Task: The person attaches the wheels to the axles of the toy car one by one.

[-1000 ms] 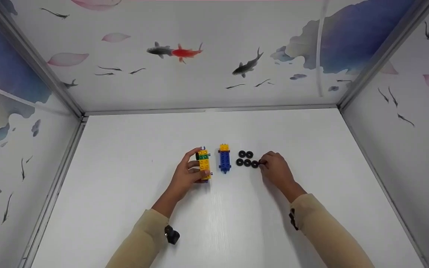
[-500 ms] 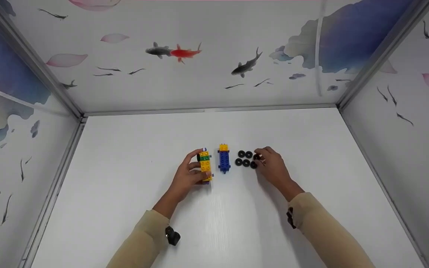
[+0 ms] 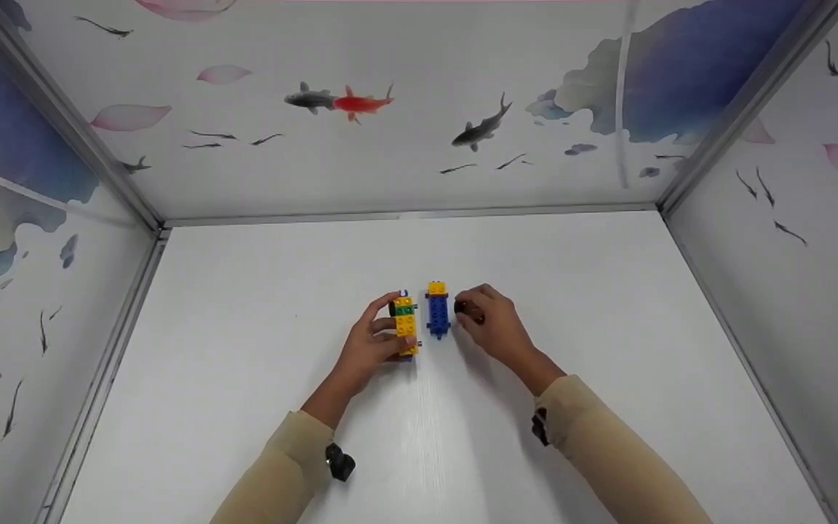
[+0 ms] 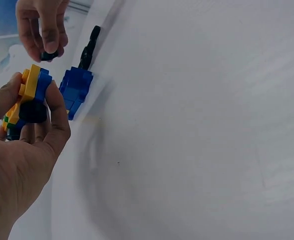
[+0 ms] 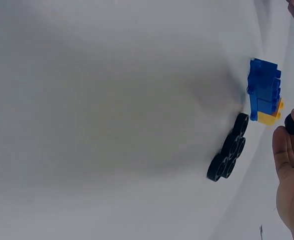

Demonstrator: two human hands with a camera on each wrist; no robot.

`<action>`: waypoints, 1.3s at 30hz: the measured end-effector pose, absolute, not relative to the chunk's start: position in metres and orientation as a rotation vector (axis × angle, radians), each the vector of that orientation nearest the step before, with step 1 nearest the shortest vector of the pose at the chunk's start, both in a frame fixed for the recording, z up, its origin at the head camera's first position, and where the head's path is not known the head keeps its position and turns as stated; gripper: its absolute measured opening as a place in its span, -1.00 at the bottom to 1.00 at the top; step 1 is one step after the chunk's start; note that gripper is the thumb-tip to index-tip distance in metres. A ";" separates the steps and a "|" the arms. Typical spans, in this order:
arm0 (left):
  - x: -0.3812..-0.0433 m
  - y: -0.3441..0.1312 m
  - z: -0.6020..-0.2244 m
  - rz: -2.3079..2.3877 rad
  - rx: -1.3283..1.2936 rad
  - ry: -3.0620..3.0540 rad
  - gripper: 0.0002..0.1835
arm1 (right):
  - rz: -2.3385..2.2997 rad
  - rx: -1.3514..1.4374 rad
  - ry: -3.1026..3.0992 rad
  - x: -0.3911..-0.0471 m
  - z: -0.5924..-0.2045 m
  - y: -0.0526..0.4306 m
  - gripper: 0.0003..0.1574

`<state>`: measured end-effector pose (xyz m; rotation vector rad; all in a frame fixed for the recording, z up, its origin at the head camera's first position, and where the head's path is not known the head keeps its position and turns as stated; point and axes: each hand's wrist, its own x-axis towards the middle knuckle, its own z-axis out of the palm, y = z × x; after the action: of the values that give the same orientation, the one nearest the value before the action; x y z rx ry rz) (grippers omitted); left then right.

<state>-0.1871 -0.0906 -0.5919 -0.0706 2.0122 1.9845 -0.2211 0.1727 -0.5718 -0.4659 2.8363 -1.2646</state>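
Note:
My left hand (image 3: 368, 348) grips a toy car (image 3: 405, 324) built of yellow, green and blue blocks. Black wheels (image 4: 33, 112) sit along one side of it, and short axle ends stick out on its right. Between the thumb and fingers of my right hand (image 3: 500, 327) is a loose black wheel (image 5: 292, 125), raised off the table. A blue car base (image 3: 439, 315) with a yellow block at its far end lies between the two hands. Several more black wheels (image 5: 230, 145) lie on the table; my right hand hides them in the head view.
The white tabletop (image 3: 281, 276) is enclosed by a back wall (image 3: 404, 167) and side walls printed with fish and petals. Metal strips run along the table's edges. A small black device (image 3: 340, 463) is worn at the left cuff.
My right hand has taken a black wheel from the group and moved left with it, towards the blue base. The left hand and toy car have shifted slightly right.

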 end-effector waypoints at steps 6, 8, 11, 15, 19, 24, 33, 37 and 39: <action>-0.185 -0.093 -0.592 2.007 -0.042 1.981 -0.11 | -1.294 -0.463 2.776 -0.220 -0.569 0.155 -0.57; -0.185 -0.094 -0.591 2.012 -0.036 1.977 -0.12 | -1.295 -0.476 2.773 -0.220 -0.568 0.151 -0.56; -0.184 -0.094 -0.591 2.025 -0.014 1.965 -0.12 | -1.300 -0.517 2.770 -0.219 -0.568 0.144 -0.55; -0.184 -0.093 -0.591 2.024 0.005 1.951 -0.11 | -1.326 -0.603 2.755 -0.219 -0.567 0.138 -0.55; -0.183 -0.092 -0.591 2.012 0.007 1.952 -0.13 | -1.368 -0.659 2.733 -0.219 -0.566 0.133 -0.56; -0.181 -0.092 -0.591 2.017 0.021 1.949 -0.15 | -1.399 -0.686 2.700 -0.220 -0.567 0.130 -0.56; -0.179 -0.092 -0.589 2.035 0.010 1.933 -0.17 | -1.364 -0.632 2.693 -0.220 -0.565 0.129 -0.55; -0.179 -0.092 -0.589 2.045 0.008 1.909 -0.16 | -1.381 -0.600 2.668 -0.220 -0.566 0.129 -0.54; -0.179 -0.092 -0.589 2.054 0.013 1.894 -0.15 | -1.393 -0.603 2.665 -0.220 -0.566 0.129 -0.54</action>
<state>-0.1789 -0.0920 -0.5893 0.0126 1.8941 2.0535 -0.2199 0.1291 -0.5659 -0.6030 2.6651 -1.3930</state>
